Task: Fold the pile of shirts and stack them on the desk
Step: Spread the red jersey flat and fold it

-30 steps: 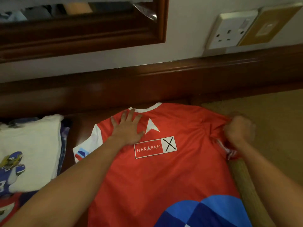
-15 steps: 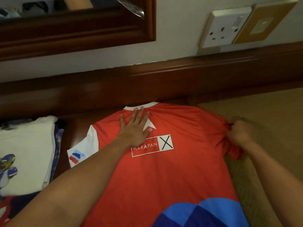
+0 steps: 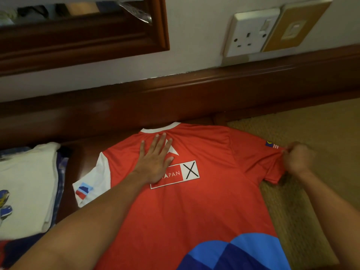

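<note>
1. Two hands on one red short-sleeved jersey (image 3: 204, 207) - it lies spread back-up, blue patchwork hem nearest, partly on the dark wooden desk (image 3: 67, 172) and partly on a tan woven mat (image 3: 303, 221).
2. Left hand (image 3: 155, 162) lies flat with straight fingers, pressing the jersey at its white logo box below the collar.
3. Right hand (image 3: 298, 158) is clenched on the right sleeve edge, pinching it.
4. Left side - a folded white printed shirt (image 3: 25, 182) tops a stack.
5. Far wall: white plastic wall socket (image 3: 251, 34), brown wooden mirror frame (image 3: 97, 41).
</note>
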Demonstrator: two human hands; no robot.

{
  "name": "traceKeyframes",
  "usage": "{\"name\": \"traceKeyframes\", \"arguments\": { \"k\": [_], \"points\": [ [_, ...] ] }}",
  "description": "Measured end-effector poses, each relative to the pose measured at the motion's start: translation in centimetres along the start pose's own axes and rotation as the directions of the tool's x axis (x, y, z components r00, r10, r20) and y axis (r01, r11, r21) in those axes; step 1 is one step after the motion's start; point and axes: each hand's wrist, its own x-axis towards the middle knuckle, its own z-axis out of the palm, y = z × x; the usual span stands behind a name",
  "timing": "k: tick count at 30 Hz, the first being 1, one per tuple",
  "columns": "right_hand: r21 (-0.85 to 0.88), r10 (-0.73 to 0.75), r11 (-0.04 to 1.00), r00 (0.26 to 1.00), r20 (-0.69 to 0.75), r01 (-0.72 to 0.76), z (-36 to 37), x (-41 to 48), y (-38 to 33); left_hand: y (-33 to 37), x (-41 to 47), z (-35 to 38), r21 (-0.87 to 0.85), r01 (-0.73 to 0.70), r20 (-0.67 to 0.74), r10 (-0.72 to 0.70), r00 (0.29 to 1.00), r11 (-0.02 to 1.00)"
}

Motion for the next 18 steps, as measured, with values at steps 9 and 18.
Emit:
{"name": "traceKeyframes", "arguments": {
  "k": [9,18],
  "points": [
    [0.452,-0.007,0.892,1.000,-0.004,0.008,-0.5,0.5,1.4,0.1,-0.4,-1.0,-0.019,-0.010,-0.043,0.009,0.999,1.000],
    [0.314,0.122,0.931,0.971,0.205,-0.183,1.3,1.3,3.5,0.5,-4.3,1.8,-0.044,0.144,-0.054,-0.147,0.988,0.989]
  ]
}}
